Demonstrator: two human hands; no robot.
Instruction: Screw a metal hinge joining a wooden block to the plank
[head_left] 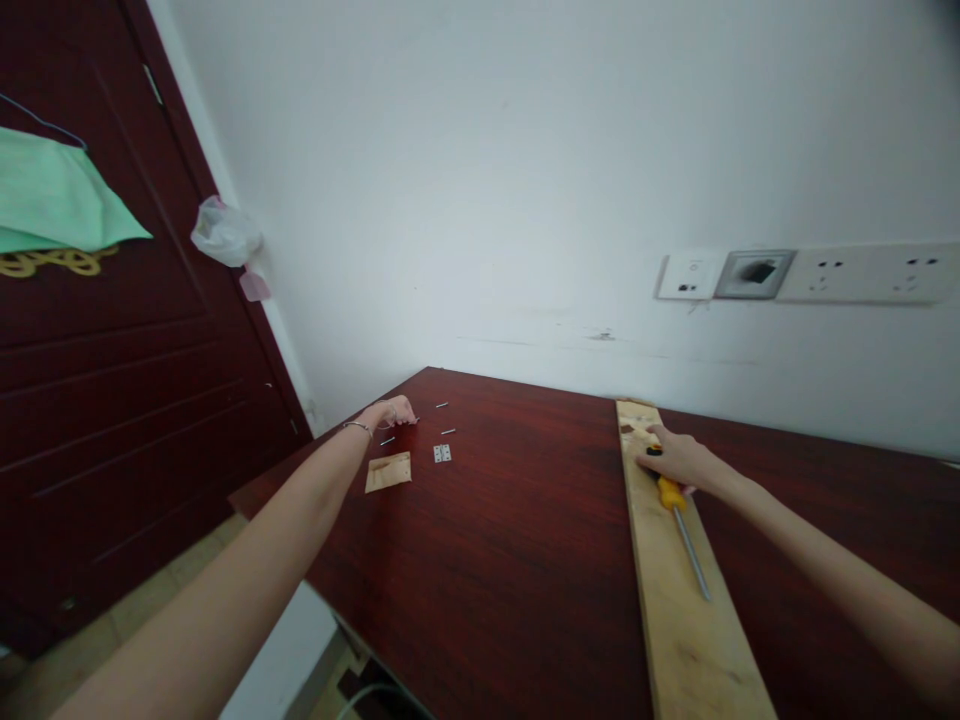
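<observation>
Left hand stretches to the table's ten o'clock corner, fingers bunched over loose screws, grip unclear; right hand, at two o'clock, clamps the screwdriver lying along the plank

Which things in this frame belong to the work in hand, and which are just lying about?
In use:
- left hand at the screws
- right hand holding the screwdriver on the plank
- hinge
- small wood piece

Lying about:
- plastic bag by the door
- green cloth
- wall sockets
</observation>
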